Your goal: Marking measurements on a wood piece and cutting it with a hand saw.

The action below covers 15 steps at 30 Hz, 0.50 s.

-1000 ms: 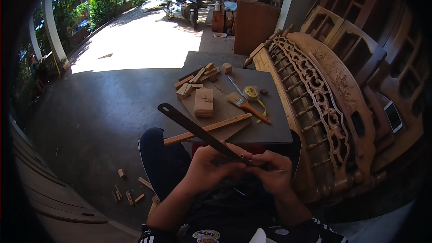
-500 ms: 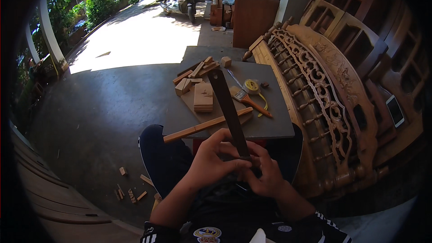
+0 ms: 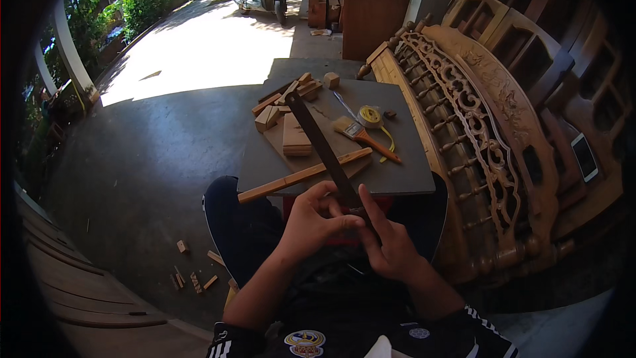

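A long dark flat metal bar with a hole near its far end slants up and to the left, above the table and a strip of wood. My left hand is closed round its near end, thumb and fingers pinching it. Beside it, my right hand has the index finger stretched up along the bar's right side. The right thumb lies below, with the bar's near end between it and the finger; the tip is partly hidden there. The wood strip lies across the table's near part.
On the grey table are small wood blocks, a paintbrush, a yellow tape measure and several wood offcuts. Carved wooden panels stand at the right, bearing a phone. Wood scraps lie on the floor at left.
The bar's far end has swung to the left. My right index finger has lifted away from the bar and straightened; the left hand keeps its grip.
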Motion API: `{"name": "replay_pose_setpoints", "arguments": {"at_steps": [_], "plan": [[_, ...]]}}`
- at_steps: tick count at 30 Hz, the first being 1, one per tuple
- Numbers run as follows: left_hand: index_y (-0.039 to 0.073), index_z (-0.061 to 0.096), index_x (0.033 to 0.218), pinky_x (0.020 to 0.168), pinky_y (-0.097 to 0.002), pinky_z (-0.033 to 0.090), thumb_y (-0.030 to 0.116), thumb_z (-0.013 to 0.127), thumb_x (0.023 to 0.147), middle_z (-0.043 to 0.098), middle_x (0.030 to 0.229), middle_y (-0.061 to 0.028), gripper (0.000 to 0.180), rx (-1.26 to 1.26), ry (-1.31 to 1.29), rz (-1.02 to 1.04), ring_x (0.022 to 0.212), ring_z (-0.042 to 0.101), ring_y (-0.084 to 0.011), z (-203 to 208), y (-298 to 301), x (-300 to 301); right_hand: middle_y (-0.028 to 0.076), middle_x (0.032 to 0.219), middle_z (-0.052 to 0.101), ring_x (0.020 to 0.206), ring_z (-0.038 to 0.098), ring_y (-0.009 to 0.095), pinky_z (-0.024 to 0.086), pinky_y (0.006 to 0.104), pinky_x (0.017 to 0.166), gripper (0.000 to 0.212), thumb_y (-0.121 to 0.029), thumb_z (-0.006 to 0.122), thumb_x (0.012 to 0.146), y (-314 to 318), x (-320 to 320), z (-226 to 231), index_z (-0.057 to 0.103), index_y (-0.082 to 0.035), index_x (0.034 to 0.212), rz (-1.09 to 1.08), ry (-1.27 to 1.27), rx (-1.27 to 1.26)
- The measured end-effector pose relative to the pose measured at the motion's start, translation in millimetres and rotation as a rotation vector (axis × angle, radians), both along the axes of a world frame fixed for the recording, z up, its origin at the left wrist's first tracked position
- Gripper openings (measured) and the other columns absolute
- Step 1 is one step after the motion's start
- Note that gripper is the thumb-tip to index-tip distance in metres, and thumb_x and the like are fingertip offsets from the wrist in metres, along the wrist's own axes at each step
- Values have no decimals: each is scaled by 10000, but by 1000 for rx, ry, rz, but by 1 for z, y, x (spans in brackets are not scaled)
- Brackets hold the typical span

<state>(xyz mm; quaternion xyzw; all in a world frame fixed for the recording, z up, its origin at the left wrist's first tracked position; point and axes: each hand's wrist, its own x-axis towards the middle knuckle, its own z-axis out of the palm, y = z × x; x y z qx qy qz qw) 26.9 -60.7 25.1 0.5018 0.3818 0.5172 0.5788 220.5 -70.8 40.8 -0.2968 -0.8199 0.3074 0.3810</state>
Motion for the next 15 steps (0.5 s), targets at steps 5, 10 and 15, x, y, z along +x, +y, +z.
{"name": "replay_pose_setpoints", "arguments": {"at_steps": [5,10,15], "plan": [[-16,587,1267,711,-254,556,79,855,783,735,905,-95,561,375,670,341,811,709,-118,10,14,-13,324,1271,614,1098,656,472,529,457,923,678,-28,527,999,12,7,2,216,-57,1600,-120,-16,-71],[-28,624,1237,746,-275,570,153,785,893,725,993,-93,421,335,385,315,878,709,-146,8,7,-6,327,1258,619,1141,630,489,507,459,957,667,-28,521,1001,15,5,-5,210,-46,1591,-126,9,-174],[-22,671,1107,782,-278,554,146,726,959,716,940,-51,230,147,-172,351,879,693,-134,12,8,4,301,1165,659,1067,688,433,516,427,911,653,-8,558,984,6,0,-4,247,-25,1558,17,49,-179]]}}
